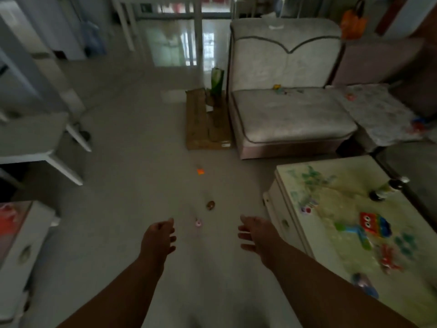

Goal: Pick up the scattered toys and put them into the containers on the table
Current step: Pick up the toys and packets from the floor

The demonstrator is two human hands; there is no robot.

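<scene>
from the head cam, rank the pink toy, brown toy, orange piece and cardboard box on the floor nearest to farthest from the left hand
Measured from the left hand:
1. Pink toy, on the floor just to the hand's right.
2. Brown toy, a little farther ahead.
3. Orange piece, farther up the floor.
4. Cardboard box, farthest, beside the grey sofa.

Lower centre: both hands, left point(159, 237) and right point(254, 233), held apart above the grey floor point(123, 209). Between and beyond them, three small toys in a line: pink ring point(198, 223), brown oval point(210, 205), orange square point(200, 171). Right: pale patterned tabletop point(331, 209) carrying a rainbow pop toy point(374, 224). Behind it, a grey upholstered sofa point(290, 114), with a flat cardboard box point(205, 124) on its left.
</scene>
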